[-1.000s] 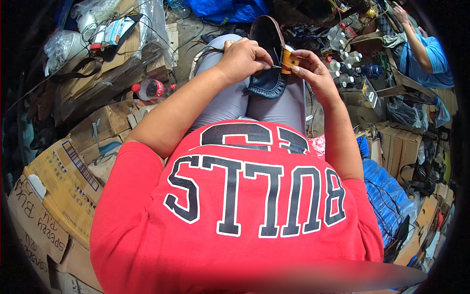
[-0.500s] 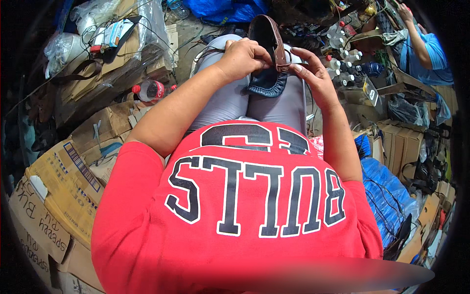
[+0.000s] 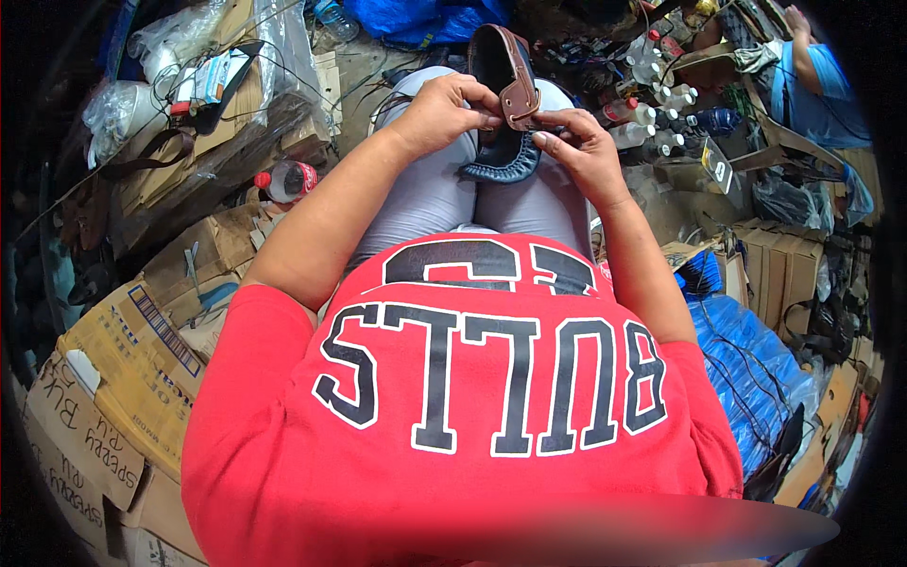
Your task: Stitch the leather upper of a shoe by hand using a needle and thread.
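Observation:
Over my lap, both hands hold a leather shoe upper (image 3: 519,100), with a brown collar and a black, puckered toe end toward me. My left hand (image 3: 446,115) pinches its left edge, beside the brown strap end with small eyelets. On the other side, the thumb and fingers of my right hand (image 3: 588,153) close on the edge where brown meets black. Whether a thread or small tool is between the fingers, I cannot make out. My grey trousers (image 3: 425,194) lie beneath the upper.
Cardboard boxes (image 3: 132,369) and a red-capped bottle (image 3: 286,180) are at my left. Several bottles (image 3: 652,118) stand at the far right, near a person in a blue shirt (image 3: 822,104). Blue plastic sheeting (image 3: 742,369) lies at my right.
Both hands and the shoe upper have shifted slightly left. The upper has turned a little, so more of the brown strap end with eyelets shows. My right fingers have closed in on the edge.

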Demonstrator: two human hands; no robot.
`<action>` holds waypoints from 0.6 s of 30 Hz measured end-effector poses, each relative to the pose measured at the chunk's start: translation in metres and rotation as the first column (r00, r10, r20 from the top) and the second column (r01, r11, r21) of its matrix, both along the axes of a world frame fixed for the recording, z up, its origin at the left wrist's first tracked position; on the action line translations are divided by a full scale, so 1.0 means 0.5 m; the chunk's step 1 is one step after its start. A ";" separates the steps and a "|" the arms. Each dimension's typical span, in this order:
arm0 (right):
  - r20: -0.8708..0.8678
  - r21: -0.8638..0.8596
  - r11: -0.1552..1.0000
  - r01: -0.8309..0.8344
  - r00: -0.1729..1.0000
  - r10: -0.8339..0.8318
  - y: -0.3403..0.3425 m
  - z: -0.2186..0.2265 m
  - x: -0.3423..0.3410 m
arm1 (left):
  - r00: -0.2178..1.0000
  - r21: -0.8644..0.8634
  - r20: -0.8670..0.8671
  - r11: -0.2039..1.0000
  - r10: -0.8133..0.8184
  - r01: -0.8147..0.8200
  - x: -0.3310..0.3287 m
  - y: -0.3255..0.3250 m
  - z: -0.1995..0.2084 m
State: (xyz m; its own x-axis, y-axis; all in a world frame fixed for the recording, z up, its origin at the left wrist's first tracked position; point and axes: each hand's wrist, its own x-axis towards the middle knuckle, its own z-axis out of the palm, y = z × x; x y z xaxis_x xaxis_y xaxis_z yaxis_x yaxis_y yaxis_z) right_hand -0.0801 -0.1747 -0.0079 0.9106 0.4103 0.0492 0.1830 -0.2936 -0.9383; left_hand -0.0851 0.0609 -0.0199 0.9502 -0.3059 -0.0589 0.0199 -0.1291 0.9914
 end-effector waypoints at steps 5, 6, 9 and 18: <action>0.028 -0.026 0.999 -0.033 0.999 0.034 -0.007 -0.007 0.006 | 0.999 0.002 0.032 1.000 -0.022 0.021 0.003 0.003 -0.008; 0.009 -0.029 0.999 -0.037 0.999 0.037 -0.007 -0.007 0.006 | 0.999 0.005 0.032 1.000 -0.023 0.023 0.002 0.001 -0.007; -0.038 0.024 0.999 -0.035 0.999 0.036 -0.001 -0.006 0.004 | 0.999 -0.058 -0.053 0.998 -0.007 0.004 -0.002 -0.021 0.003; 0.002 0.108 0.992 0.064 0.998 -0.065 0.015 -0.028 0.007 | 0.931 0.503 0.333 0.864 -0.148 -0.042 0.013 -0.011 0.039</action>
